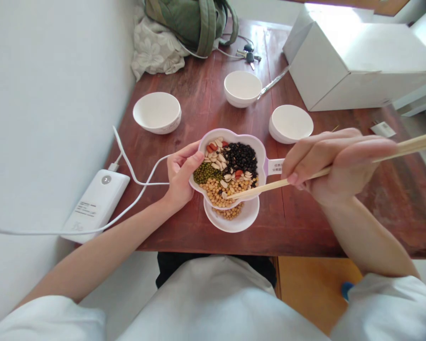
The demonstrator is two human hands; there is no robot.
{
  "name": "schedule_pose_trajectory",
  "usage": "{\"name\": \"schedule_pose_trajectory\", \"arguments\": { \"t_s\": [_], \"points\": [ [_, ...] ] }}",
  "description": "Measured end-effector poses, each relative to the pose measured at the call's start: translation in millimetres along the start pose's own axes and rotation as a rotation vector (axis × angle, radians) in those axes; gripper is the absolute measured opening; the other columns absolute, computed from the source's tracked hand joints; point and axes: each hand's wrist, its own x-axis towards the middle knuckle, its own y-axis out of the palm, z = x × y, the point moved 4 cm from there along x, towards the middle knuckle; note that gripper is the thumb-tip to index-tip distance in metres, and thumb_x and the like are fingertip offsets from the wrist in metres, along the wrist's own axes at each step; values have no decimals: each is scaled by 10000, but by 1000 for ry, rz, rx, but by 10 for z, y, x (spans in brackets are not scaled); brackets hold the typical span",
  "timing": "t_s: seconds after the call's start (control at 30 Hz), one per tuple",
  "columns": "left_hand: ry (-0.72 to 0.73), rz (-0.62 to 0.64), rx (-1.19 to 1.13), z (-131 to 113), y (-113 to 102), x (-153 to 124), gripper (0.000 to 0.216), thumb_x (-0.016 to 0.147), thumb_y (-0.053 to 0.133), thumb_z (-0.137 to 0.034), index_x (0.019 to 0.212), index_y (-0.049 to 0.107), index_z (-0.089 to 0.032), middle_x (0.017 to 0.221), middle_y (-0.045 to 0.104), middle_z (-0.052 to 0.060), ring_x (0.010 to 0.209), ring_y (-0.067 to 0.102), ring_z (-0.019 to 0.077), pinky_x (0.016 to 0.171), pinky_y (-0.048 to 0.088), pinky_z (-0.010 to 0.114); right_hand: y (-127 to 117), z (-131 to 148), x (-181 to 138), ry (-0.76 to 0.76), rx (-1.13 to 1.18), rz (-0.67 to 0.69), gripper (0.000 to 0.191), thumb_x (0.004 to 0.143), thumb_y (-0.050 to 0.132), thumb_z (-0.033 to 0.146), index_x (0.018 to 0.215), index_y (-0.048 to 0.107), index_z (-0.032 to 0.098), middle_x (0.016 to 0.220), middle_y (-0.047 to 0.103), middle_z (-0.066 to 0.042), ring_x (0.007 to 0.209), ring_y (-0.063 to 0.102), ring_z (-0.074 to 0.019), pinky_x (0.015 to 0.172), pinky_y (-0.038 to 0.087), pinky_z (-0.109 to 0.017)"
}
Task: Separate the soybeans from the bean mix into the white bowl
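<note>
My left hand (pixel 180 176) grips the left rim of a flower-shaped pale bowl (pixel 261 163) that holds black beans, green beans, yellow soybeans, peanuts and pale seeds. The bowl is held above a small white bowl (pixel 234 222) with yellow soybeans in it. My right hand (pixel 335 163) is closed on a pair of wooden chopsticks (pixel 255 189). Their tips rest among the soybeans at the near edge of the mixed bowl.
Three white bowls, seemingly empty, stand on the red-brown wooden table (pixel 386 203): left (pixel 156 112), middle (pixel 242 87), right (pixel 291 123). A white power bank (pixel 95 203) with cable lies at left. A white box (pixel 355 61), keys (pixel 248 54) and a green bag (pixel 191 21) sit farther back.
</note>
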Motion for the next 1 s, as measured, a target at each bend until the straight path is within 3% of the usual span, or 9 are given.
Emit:
{"name": "schedule_pose_trajectory", "arguments": {
  "t_s": [0.1,0.13,0.2,0.33,0.57,0.67,0.87,1.0],
  "points": [
    [-5,-1,-4,1,1,-4,309,860,824,-446,1032,863,-192,920,828,98,972,804,308,803,652,359,-79,53,68,-338,141,-118,434,1056,639,331,639,710,236,571,704,37,424,577,-86,357,383,-167],
    [-9,-8,-1,2,0,-4,308,854,828,-449,1027,862,-196,918,827,97,990,803,313,807,654,361,-96,53,77,-373,162,-128,384,1041,657,258,662,724,261,583,714,58,422,581,-86,352,383,-161],
    [-16,-20,1,2,-2,-3,310,847,834,-459,1018,861,-202,919,827,96,1012,802,319,814,655,363,-109,32,83,-288,123,-109,378,1032,672,281,659,730,269,594,718,54,442,598,-97,357,394,-179],
    [-10,-3,-5,-6,3,3,308,867,816,-463,1014,861,-196,943,829,103,1028,798,317,819,652,357,-117,51,17,-37,-23,-75,650,1017,545,612,538,673,192,539,663,-38,478,608,-136,415,417,-259],
    [-17,-10,-32,15,4,17,280,863,827,-464,942,846,-196,918,824,90,987,801,307,785,648,349,-67,135,-1,42,-129,63,690,1006,515,643,543,683,159,567,679,-65,524,625,-124,467,368,-270],
    [-20,-9,-47,15,15,22,263,877,813,-441,947,841,-188,903,820,82,947,800,281,779,644,333,-58,99,-12,41,-114,63,687,1007,520,649,566,708,157,582,682,-61,504,595,-115,459,366,-268],
    [-23,-7,-81,18,22,29,252,876,810,-409,921,829,-162,865,812,87,921,800,277,828,655,364,-120,93,-10,-101,-106,-93,640,1024,523,598,566,688,182,555,625,-28,550,626,-127,494,434,-260],
    [-31,-22,-79,21,24,32,264,862,823,-422,925,833,-166,876,808,94,941,795,293,810,661,375,-110,136,0,-105,-148,26,598,1049,484,564,644,737,204,616,670,-11,559,633,-107,536,491,-252]
  ]
}}
